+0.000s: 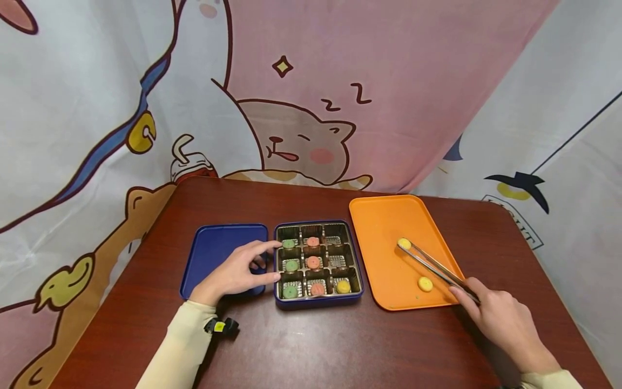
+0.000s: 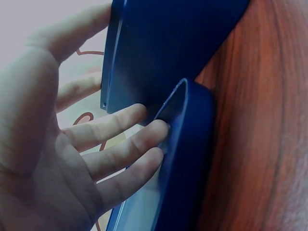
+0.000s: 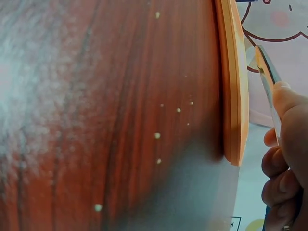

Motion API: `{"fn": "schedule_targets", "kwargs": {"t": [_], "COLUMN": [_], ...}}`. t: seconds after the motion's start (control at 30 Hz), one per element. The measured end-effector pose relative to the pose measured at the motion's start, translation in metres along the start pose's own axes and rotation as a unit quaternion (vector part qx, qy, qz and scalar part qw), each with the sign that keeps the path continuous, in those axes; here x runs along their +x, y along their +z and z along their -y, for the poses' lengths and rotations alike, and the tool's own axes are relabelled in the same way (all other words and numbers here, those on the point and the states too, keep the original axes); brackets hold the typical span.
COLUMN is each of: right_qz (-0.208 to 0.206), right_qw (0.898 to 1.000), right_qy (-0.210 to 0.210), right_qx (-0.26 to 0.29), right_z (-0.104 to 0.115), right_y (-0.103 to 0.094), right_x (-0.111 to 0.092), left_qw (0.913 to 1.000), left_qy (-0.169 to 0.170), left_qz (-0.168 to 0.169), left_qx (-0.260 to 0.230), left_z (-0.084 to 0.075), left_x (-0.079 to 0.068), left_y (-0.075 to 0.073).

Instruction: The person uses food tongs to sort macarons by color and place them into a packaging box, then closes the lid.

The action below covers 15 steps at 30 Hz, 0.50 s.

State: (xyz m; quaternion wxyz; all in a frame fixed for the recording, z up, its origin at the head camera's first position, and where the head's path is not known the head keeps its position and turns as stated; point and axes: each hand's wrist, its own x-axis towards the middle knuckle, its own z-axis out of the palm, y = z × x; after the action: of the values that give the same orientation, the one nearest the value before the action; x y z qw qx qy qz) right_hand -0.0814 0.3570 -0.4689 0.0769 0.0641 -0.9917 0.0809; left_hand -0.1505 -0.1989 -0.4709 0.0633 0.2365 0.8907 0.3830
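Observation:
My right hand grips metal tongs over the orange tray. The tong tips are at a round yellow cookie near the tray's middle. A second yellow cookie lies nearer the front. My left hand, its fingers spread and relaxed, touches the left side of a blue tin with a divided insert. Green cookies fill the tin's left column and pinkish ones the middle column. One yellow cookie sits in the front right compartment; the two behind it are empty.
A blue lid lies left of the tin, partly under my left hand. Small pale crumbs dot the brown table near its front. A printed cloth hangs behind the table and along the sides.

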Motion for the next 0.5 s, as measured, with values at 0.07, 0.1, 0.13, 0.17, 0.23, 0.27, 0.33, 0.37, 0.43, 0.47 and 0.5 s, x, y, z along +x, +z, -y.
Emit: {"fn": "schedule_targets", "kwargs": {"t": [0.07,0.1,0.13,0.17,0.23,0.27,0.33,0.37,0.43,0.47,0.5], "right_qz": [-0.006,-0.009,-0.013,-0.016,-0.021,-0.024,-0.028,-0.03,-0.03,-0.029,-0.029], "right_qw": [1.0,1.0,1.0,1.0,1.0,1.0,0.999,0.999,0.999,0.999,0.999], "right_qy": [-0.002,-0.004,-0.006,-0.008,-0.013,-0.016,-0.02,-0.023,-0.026,-0.028,-0.029], "right_qx": [-0.001,-0.001,-0.001,-0.001,0.001,0.001,0.003,0.004,0.004,0.004,0.005], "right_z": [0.0,0.0,0.0,0.001,0.002,0.003,0.005,0.006,0.009,0.01,0.012], "right_y": [0.0,0.0,0.0,0.0,0.0,0.0,-0.001,-0.002,-0.003,-0.004,-0.005], "right_x": [0.0,0.0,0.0,0.001,0.001,0.002,0.003,0.003,0.005,0.005,0.006], "left_qw": [1.0,1.0,1.0,1.0,1.0,1.0,1.0,1.0,1.0,1.0,1.0], "left_qy": [0.001,0.001,0.0,0.001,0.0,0.0,-0.001,-0.001,-0.002,-0.002,-0.002], "left_qz": [0.0,0.0,0.0,0.0,0.0,-0.001,-0.001,0.0,0.0,0.0,0.0], "left_qx": [0.0,0.0,0.0,-0.001,-0.001,-0.002,-0.003,-0.004,-0.005,-0.006,-0.006], "left_z": [0.0,0.0,0.0,0.0,0.0,0.0,0.0,0.0,0.0,0.0,0.0], "left_x": [0.0,0.0,0.0,-0.001,-0.001,-0.001,0.0,0.0,0.0,0.0,0.0], "left_y": [0.0,0.0,0.0,0.0,0.001,0.001,0.001,0.001,0.0,0.0,0.0]}}
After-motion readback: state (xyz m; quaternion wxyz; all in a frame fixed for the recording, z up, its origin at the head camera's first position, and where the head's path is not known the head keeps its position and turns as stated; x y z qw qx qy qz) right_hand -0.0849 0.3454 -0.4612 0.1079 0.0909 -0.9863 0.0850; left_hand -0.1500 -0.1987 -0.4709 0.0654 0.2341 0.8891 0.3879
